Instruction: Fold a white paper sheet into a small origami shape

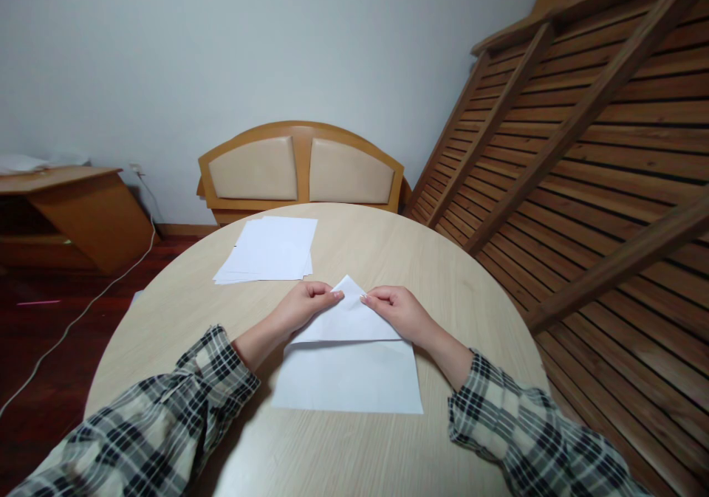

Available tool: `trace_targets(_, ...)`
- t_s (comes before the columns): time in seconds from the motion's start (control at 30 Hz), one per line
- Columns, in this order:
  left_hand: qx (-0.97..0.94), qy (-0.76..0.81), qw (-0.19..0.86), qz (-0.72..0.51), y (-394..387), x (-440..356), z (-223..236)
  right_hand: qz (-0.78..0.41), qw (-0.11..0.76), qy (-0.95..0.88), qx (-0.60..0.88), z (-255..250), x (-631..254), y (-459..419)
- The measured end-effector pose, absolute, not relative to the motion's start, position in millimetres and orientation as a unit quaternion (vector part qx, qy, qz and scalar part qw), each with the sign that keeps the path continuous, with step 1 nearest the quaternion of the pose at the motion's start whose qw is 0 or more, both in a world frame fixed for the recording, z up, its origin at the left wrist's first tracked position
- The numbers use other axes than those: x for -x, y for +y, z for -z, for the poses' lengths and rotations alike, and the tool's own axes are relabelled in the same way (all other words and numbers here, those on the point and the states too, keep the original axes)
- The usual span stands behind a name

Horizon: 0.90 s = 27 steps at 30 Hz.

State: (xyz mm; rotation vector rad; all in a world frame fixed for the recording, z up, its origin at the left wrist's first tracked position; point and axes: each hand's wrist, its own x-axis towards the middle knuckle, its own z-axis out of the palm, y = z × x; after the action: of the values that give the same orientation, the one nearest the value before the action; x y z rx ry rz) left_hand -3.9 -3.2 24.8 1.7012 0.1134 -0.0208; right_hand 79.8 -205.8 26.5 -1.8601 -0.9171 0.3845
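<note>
A folded sheet of white paper (348, 379) lies in front of me, its far end brought to a point and a folded layer covering its upper half. My left hand (311, 303) pinches the left slanted edge near the tip between thumb and fingers. On the opposite slanted edge, my right hand (399, 311) pinches the paper in the same way. The pointed end sits between the two hands. What lies under the folded layer is hidden.
A loose stack of white sheets (271, 249) rests at the back left of the round wooden table (454, 290). Beyond the table stand a padded headboard (302, 161) and, at right, a leaning slatted wooden frame (598, 135). A desk (83, 209) and white cable (94, 309) are at left.
</note>
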Motion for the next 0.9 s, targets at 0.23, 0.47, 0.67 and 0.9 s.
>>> trace_targets(0.23,-0.756,0.041,0.652,0.047,-0.9,9.6,-35.1,-0.14,0.509,-0.35,0.773,-26.1,-86.4,-207.8)
trace_targets(0.47,-0.748,0.049,0.657,0.08,3.0,10.5,-33.3,-0.123,0.513,-0.336,0.78,-25.3,-93.2,-211.8)
trace_targets(0.67,-0.74,0.064,0.664,0.087,4.7,10.0,-30.7,-0.112,0.513,-0.348,0.776,-22.8,-96.5,-213.9)
trace_targets(0.9,-0.736,0.059,0.669,0.082,6.3,8.4,-28.2,-0.111,0.517,-0.354,0.772,-19.7,-98.1,-213.2)
